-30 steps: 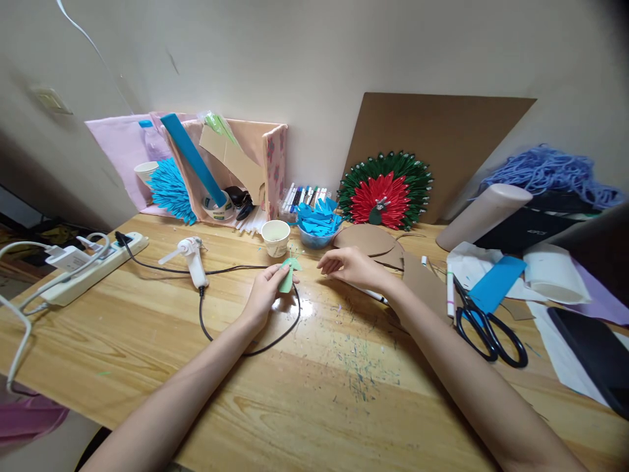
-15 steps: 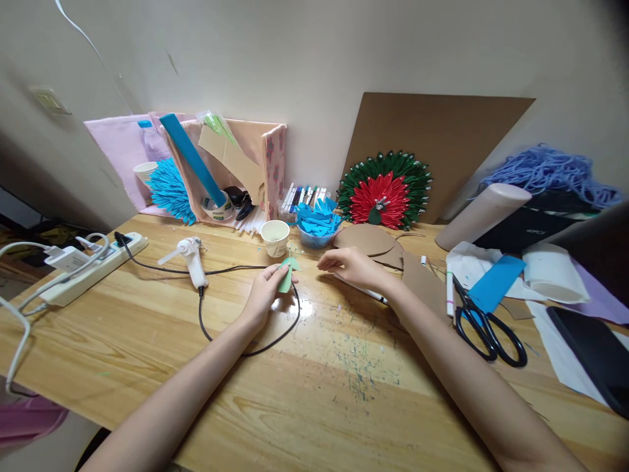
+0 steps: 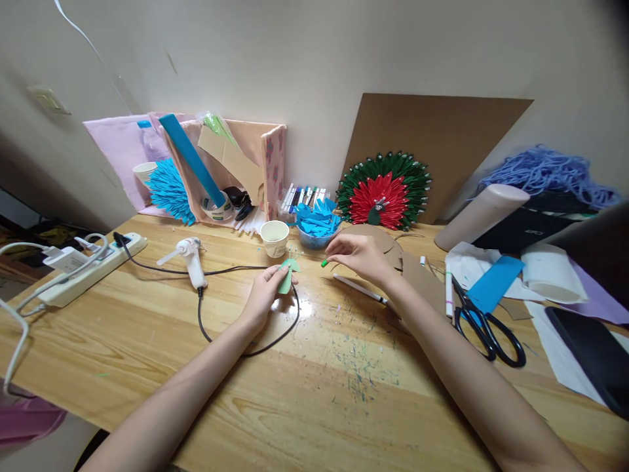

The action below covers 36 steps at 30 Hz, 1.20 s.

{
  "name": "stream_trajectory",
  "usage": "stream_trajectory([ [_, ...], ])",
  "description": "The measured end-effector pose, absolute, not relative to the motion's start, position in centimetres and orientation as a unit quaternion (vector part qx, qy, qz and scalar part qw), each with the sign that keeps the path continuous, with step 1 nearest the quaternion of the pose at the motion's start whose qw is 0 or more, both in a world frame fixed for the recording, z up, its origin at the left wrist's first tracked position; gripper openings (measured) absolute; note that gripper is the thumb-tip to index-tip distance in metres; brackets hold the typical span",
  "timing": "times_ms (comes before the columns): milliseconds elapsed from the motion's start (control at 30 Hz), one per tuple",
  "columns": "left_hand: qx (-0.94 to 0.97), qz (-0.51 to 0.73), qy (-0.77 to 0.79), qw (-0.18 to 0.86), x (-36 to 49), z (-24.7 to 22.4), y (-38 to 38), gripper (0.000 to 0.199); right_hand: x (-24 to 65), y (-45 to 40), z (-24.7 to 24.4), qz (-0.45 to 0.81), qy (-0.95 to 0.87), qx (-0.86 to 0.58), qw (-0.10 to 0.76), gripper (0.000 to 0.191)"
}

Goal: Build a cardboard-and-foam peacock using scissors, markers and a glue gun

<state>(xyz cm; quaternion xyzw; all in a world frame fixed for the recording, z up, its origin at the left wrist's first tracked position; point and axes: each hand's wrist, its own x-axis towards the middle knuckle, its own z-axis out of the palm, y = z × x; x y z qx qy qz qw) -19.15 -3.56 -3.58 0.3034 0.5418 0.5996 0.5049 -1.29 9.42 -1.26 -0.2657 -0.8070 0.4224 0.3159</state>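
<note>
A light green cut-out piece [image 3: 286,279] is pinched in my left hand [image 3: 261,292] near the middle of the table. To its right, my right hand [image 3: 358,257] holds a small green cap [image 3: 324,263] between its fingertips, just above the tabletop. Below that hand lies a white marker [image 3: 358,287], its right end beside my right forearm. A paper cup [image 3: 274,238] stands behind the green piece, and a bowl of blue strips [image 3: 317,225] sits right of the cup.
A glue gun [image 3: 192,263] stands at the left, its black cable looping by my left hand. Further left is a power strip [image 3: 93,269]. Cardboard discs [image 3: 366,235], black scissors [image 3: 486,328] and a phone [image 3: 587,354] lie at the right. A red and green fan-shaped craft [image 3: 383,193] stands behind.
My right hand has moved slightly right and up. The green cap now shows at its fingertips, and more of the white marker is visible. My left hand is almost unchanged.
</note>
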Motion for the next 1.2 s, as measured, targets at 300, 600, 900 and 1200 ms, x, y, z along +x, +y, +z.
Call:
stream_trajectory([
  [300, 0.300, 0.597, 0.544, 0.507, -19.2, -3.9, -3.5, 0.031, -2.5, 10.1, 1.1, 0.345, -0.808, -0.257, 0.402, 0.016],
  [600, 0.306, 0.597, 0.536, 0.513, -19.6, -4.8, -3.3, 0.033, -5.9, 14.3, 3.5, 0.269, -0.868, -0.325, 0.263, 0.032],
  [900, 0.313, 0.597, 0.531, 0.514, -19.5, -4.8, -3.5, 0.034, -4.8, 12.5, 2.8, 0.211, -0.842, -0.320, 0.380, 0.011],
  [1200, 0.306, 0.616, 0.495, 0.531, -18.5, -4.9, -4.2, 0.033, -3.9, 1.3, -6.4, 0.626, -0.637, -0.332, 0.304, 0.036],
])
